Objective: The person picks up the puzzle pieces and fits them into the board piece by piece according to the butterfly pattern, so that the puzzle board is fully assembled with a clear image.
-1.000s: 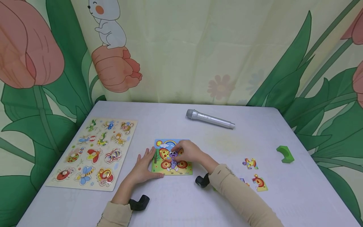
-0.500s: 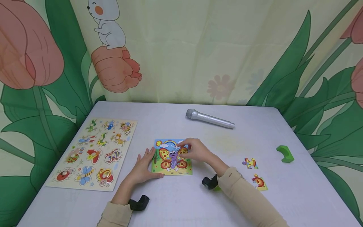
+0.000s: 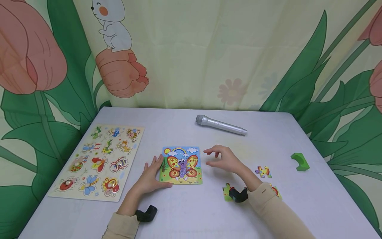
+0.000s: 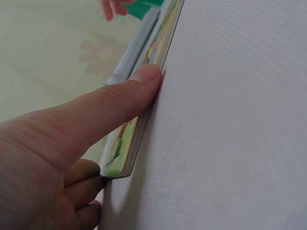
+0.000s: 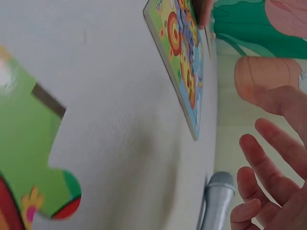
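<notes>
A square butterfly puzzle board (image 3: 182, 172) lies flat in the middle of the table, a rainbow and sun along its top. My left hand (image 3: 151, 177) rests at its lower left corner, fingers spread along the left edge. In the left wrist view the thumb (image 4: 120, 103) lies straight on the near edge. To the right of the board, my right hand (image 3: 223, 159) hovers with loosely bent fingers and holds nothing. Under its wrist a green jigsaw piece (image 3: 226, 192) is partly hidden. Another jigsaw piece (image 3: 263, 171) lies farther right; a third (image 3: 276, 191) is half behind the sleeve.
A large wooden insect peg puzzle (image 3: 98, 162) covers the left side of the table. A silver microphone (image 3: 221, 124) lies at the back. A green curved block (image 3: 300, 162) sits near the right edge. Behind the table hangs a printed curtain (image 3: 191, 59).
My right hand has drawn back to the right off the butterfly board, uncovering the whole picture. The green piece below its wrist shows more now. My left hand has stayed put.
</notes>
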`<act>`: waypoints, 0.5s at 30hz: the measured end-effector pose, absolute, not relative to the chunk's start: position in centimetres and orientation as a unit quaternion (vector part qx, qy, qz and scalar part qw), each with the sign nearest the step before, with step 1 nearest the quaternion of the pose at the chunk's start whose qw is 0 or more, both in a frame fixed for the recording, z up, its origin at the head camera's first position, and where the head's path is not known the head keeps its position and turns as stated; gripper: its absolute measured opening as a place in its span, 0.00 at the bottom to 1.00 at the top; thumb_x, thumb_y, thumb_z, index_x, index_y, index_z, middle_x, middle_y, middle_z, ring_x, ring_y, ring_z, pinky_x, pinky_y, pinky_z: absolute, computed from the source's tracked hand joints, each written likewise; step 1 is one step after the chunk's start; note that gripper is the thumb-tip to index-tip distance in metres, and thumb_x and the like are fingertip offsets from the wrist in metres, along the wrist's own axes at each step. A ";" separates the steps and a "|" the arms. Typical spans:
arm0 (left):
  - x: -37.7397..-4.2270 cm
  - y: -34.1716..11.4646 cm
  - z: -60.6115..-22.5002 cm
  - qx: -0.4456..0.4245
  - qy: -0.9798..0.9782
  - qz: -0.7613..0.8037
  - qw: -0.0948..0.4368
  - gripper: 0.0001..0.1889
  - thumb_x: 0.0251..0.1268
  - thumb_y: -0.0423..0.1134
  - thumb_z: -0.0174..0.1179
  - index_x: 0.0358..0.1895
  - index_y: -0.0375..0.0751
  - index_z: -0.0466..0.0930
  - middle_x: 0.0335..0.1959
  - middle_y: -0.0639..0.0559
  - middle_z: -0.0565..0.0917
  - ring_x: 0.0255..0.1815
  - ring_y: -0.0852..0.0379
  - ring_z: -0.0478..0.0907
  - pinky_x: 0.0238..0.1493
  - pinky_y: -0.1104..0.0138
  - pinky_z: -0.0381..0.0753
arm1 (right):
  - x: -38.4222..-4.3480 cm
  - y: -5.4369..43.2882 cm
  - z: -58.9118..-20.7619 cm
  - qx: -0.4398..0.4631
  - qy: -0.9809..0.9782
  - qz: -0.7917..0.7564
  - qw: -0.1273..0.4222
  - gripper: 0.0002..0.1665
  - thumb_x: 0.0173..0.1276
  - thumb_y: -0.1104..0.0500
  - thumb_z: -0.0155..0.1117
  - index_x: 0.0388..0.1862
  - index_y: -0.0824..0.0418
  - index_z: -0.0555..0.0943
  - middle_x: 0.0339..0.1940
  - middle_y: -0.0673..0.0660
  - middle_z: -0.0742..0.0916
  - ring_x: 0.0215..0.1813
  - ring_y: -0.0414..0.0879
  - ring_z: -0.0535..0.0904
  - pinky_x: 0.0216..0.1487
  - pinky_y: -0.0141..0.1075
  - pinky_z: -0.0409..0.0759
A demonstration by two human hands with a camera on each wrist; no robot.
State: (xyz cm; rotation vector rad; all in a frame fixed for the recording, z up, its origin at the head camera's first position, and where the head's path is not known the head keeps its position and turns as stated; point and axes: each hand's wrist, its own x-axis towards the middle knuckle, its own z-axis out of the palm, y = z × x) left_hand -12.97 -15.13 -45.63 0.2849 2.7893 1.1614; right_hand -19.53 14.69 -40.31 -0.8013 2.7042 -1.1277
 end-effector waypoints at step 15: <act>-12.9 -15.1 -45.6 0.089 0.918 0.381 0.063 0.58 0.37 0.52 0.73 0.70 0.33 0.47 0.72 0.42 0.48 0.72 0.44 0.37 0.68 0.49 0.28 | -18.5 22.8 -40.7 -0.223 0.913 -0.340 0.016 0.24 0.52 0.59 0.72 0.50 0.61 0.80 0.42 0.57 0.84 0.37 0.50 0.74 0.32 0.37 0.73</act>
